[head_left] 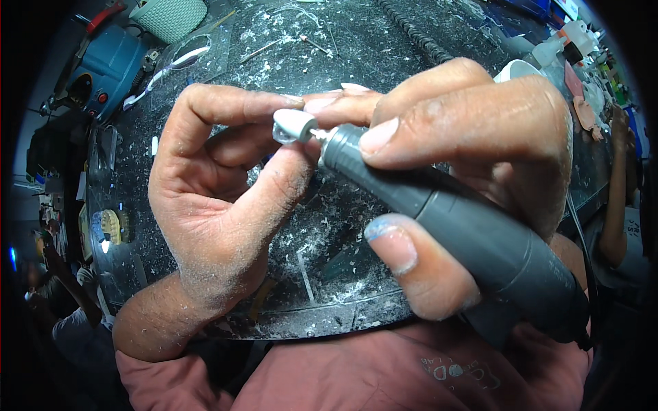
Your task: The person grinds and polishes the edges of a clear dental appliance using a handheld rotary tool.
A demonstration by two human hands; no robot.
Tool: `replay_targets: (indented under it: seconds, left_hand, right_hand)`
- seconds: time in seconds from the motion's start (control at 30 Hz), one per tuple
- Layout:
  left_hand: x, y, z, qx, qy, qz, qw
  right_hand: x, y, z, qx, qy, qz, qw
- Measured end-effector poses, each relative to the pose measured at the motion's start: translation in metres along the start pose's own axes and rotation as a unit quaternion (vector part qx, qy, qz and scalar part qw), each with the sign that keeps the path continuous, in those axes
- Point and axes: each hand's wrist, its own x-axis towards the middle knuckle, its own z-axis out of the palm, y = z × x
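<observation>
My right hand [480,123] is wrapped round a dark grey rotary handpiece [473,236], thumb below and fingers above. A white, cone-shaped grinding bit [296,125] sticks out of its tip and points left. My left hand [212,185], dusted with white powder, pinches a small clear piece [280,135] between thumb and fingertips. The bit lies over that piece, and whether they touch I cannot tell. Fingers and bit hide most of the piece, so its full shape does not show. Both hands are close together above the dark, dust-strewn bench [343,270].
A blue machine [113,65] and a pale woven basket [168,19] stand at the far left. Thin metal tools [317,45] lie at the back. A yellowish dental model [110,226] sits on the left, bottles [548,49] at the far right. Another person's arm [617,185] shows at right.
</observation>
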Motion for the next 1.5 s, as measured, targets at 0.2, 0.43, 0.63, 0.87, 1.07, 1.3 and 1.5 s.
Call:
replay_targets:
  seconds: [0.2, 0.43, 0.63, 0.87, 1.07, 1.3, 1.5]
  left_hand:
    - [0.003, -0.004, 0.001, -0.015, -0.017, 0.084, 0.996]
    - [0.004, -0.007, 0.000, -0.033, -0.023, 0.095, 0.995]
    - [0.010, -0.007, 0.002, -0.045, -0.002, 0.074, 0.996]
    - [0.007, -0.002, -0.001, -0.035, -0.019, 0.006, 0.999]
    - [0.010, 0.011, 0.002, -0.151, 0.006, -0.168, 0.974]
    - [0.010, -0.001, -0.003, -0.116, -0.057, -0.080, 0.988]
    - [0.001, 0.008, 0.014, -0.017, 0.004, -0.012, 1.000]
  right_hand:
    - [-0.010, 0.005, 0.008, 0.213, 0.079, 0.095, 0.969]
    - [0.024, -0.023, -0.010, -0.004, 0.081, 0.105, 0.991]
    - [0.017, -0.012, 0.006, 0.049, 0.121, 0.268, 0.954]
    - [0.010, -0.008, -0.011, 0.118, 0.082, 0.293, 0.945]
    - [0.016, -0.013, 0.001, 0.180, 0.113, 0.232, 0.949]
    - [0.012, -0.006, -0.008, 0.200, 0.087, 0.285, 0.934]
    - [0.019, -0.026, 0.008, 0.077, 0.126, 0.349, 0.925]
